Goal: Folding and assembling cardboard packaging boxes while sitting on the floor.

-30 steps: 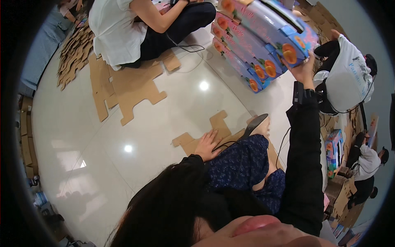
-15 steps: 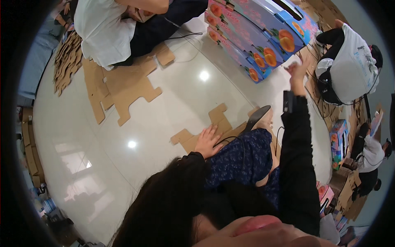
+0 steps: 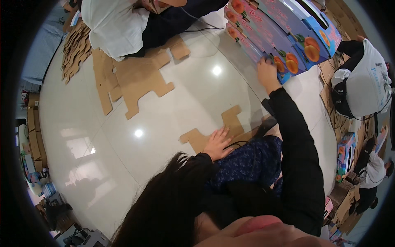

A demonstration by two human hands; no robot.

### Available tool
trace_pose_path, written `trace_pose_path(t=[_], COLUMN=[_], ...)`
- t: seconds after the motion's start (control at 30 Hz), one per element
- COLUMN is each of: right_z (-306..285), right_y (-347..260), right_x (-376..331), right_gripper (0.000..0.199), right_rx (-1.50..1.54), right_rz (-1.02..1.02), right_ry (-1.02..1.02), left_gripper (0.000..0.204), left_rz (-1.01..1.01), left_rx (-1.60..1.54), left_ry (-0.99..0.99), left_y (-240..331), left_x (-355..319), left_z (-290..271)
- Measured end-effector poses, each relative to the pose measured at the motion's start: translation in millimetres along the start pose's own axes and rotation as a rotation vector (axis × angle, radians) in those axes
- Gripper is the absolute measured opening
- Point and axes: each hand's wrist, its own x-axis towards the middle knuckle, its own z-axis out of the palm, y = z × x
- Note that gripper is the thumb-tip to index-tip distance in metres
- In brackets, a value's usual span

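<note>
My left hand (image 3: 219, 144) lies flat, fingers spread, on a cut brown cardboard piece (image 3: 196, 140) beside my dark blue patterned clothing. My right arm stretches forward and my right hand (image 3: 268, 76) touches the near lower side of a stack of fruit-printed carton boxes (image 3: 284, 37). Its fingers are slightly apart and bent against the printed side; the palm is turned away from view. The boxes are blue and pink with orange fruit pictures, and the top one has a handle slot.
A person in a white top (image 3: 113, 29) sits at the far left beside flat brown cardboard (image 3: 140, 76). Another person in a white top (image 3: 368, 80) sits at the right. Piled cardboard cutouts (image 3: 76, 51) lie at the far left. A small printed box (image 3: 345, 156) stands at the right.
My right hand has come from the air right of the boxes, leftward onto their near side. My left hand stays on the cardboard. The whole view has shifted, so the surroundings appear farther right.
</note>
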Motion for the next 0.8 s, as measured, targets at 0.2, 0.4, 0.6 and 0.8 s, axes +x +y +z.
trace_pose_path(t=[0.2, 0.4, 0.6, 0.8], right_z=[8.8, -1.7, -37.7, 12.9], right_y=[1.2, 12.3, 21.2, 33.9], right_x=[30.4, 20.4, 20.5, -14.4], right_gripper=[0.029, 0.049, 0.046, 0.051], right_rx=[-0.371, -0.56, -0.482, -0.585], right_rz=[-0.064, -0.245, -0.304, -0.38], right_ry=[-0.55, -0.502, -0.743, -0.588], left_gripper=[0.048, 0.048, 0.047, 0.047], left_rz=[-0.013, 0.01, 0.007, 0.022], left_rx=[-0.012, -0.029, -0.019, -0.043], left_ry=[0.01, 0.007, 0.015, 0.058], left_y=[-0.3, -3.5, -3.3, -5.4], left_x=[-1.4, -0.6, -2.6, -2.9], left_z=[0.8, -4.2, -5.7, -2.8])
